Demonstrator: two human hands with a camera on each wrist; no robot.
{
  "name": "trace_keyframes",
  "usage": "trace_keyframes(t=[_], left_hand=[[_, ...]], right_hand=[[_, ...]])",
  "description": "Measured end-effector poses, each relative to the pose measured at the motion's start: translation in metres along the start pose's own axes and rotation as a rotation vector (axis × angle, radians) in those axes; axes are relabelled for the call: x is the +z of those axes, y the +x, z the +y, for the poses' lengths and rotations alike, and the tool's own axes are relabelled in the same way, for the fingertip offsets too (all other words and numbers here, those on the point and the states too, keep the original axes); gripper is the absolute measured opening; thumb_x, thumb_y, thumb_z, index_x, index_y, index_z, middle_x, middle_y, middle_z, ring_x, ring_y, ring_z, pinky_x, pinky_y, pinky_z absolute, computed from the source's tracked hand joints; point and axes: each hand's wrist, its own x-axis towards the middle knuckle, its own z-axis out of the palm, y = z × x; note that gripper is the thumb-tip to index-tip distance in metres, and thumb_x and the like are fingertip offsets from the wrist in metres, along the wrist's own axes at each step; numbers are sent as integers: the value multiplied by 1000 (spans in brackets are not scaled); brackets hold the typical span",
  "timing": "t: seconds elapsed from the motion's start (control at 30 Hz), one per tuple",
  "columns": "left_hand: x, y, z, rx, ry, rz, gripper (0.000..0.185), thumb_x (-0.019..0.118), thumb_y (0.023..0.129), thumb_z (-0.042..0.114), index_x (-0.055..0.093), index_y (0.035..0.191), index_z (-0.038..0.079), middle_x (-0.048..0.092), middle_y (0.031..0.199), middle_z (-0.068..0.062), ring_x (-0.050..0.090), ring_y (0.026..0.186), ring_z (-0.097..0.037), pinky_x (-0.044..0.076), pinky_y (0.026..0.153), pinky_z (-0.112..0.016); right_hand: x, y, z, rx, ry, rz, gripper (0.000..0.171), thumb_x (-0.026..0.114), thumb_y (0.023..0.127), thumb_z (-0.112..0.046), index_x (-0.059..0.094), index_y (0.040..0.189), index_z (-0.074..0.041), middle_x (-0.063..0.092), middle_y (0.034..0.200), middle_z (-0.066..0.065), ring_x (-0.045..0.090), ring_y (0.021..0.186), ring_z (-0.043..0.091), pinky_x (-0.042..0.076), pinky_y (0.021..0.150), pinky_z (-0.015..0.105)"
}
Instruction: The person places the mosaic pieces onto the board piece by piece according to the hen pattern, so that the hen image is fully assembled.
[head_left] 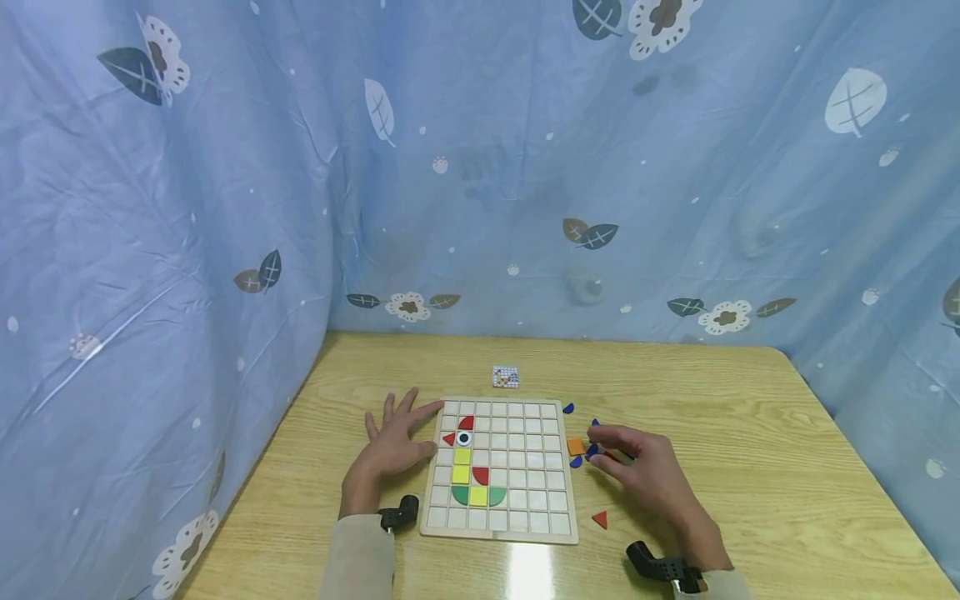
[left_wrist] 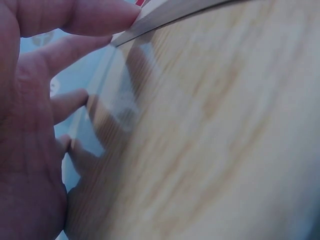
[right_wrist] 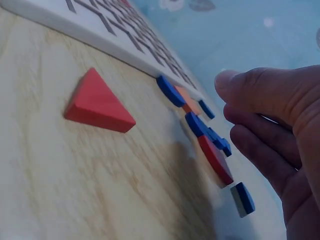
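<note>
My left hand (head_left: 393, 446) lies spread at the left of a wooden grid board (head_left: 536, 459), thumb and index finger touching its edge. On the board's left part are a red triangle (head_left: 449, 438), a round eye tile (head_left: 464, 438), yellow squares (head_left: 462, 456), red quarter-circles (head_left: 480, 476) and green quarter-circles (head_left: 497, 497). My right hand (head_left: 648, 467), fingers loosely bent, hovers over loose pieces right of the board. In the right wrist view nothing shows between its thumb and fingers. Below it are blue curved pieces (right_wrist: 171, 91), an orange square (head_left: 575, 447) and a red curved piece (right_wrist: 216, 161).
Another red triangle (head_left: 600, 519) lies on the wooden table (head_left: 750, 467) near the board's lower right corner. A small patterned card (head_left: 506, 377) lies behind the board. A blue leaf-print curtain (head_left: 480, 208) hangs around the back and sides.
</note>
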Motion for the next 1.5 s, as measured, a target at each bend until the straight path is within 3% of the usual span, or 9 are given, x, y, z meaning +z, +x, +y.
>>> trace_keyframes(t=[0.17,0.33,0.63,1.07,1.33,1.5], left_hand=[[1,1,0,2,-8,-1,78,78,87,16,59,160,31,17,184,-15,-10,169,-49,-22,124,-78],[1,1,0,4,-5,0,77,77,87,16,59,160,31,17,184,-15,-10,169,-50,-21,124,-78],[1,1,0,6,-7,0,76,77,87,16,59,160,29,18,184,-16,-9,169,-50,-21,124,-78],[1,1,0,0,-10,3,77,78,87,17,59,160,30,18,184,-16,-10,169,-50,-21,124,-78],[1,0,0,-1,-16,-2,77,77,86,16,59,160,29,18,184,-16,-10,170,-49,-22,123,-78],[1,1,0,-2,-14,-2,78,77,86,17,59,160,29,17,184,-16,-10,170,-49,-21,124,-78]], right_hand=[[4,7,7,0,-28,-19,37,85,92,-3,80,128,-8,82,125,8,80,115,28,65,94,31],[8,14,9,-46,-104,-18,37,87,91,-4,81,128,-10,82,125,3,78,118,28,66,92,34],[10,23,8,-80,-159,-73,39,85,89,5,81,127,-5,82,124,7,79,117,31,66,93,35],[10,27,4,-213,-329,-96,40,86,83,8,83,121,-6,85,111,5,80,99,19,66,82,34],[15,28,3,-181,-368,-80,37,85,85,5,83,119,-7,85,112,3,81,105,24,66,90,43],[14,23,0,-155,-313,-22,36,88,86,1,83,120,-8,84,115,2,81,108,26,67,89,43]])
